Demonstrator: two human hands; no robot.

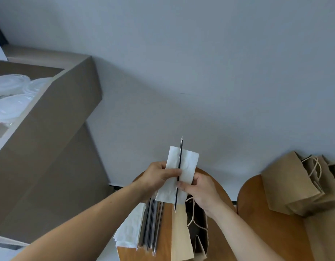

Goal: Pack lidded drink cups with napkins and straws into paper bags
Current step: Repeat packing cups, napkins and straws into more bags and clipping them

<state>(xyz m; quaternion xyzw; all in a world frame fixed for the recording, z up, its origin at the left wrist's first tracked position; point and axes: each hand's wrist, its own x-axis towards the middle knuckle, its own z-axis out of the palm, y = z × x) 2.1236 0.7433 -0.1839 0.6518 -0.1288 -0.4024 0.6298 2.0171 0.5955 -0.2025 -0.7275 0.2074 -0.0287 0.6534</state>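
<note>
A person's left hand (pixel 159 176) and right hand (pixel 200 193) are holding a folded white paper napkin (pixel 188 166) and a thin black straw (pixel 180 161) in a clear wrapper together in the air, above a round brown wooden table (pixel 167 223). The left hand's fingers are curling over the napkin's left edge and pinching it, while the right hand's thumb and fingers are pinching the straw against the napkin lower down. The straw is lying lengthwise along the napkin, sticking out at both ends.

Just below the hands, an open brown paper bag with twine handles (pixel 180 236) is standing on the table, beside a bundle of wrapped dark straws (pixel 152 223) and a stack of white napkins (pixel 128 234). To the left, clear lidded plastic cups (pixel 10 95) are sitting in a large open cardboard box (pixel 55 113). To the right, more brown paper bags (pixel 291 185) are lying on a second wooden table (pixel 266 228).
</note>
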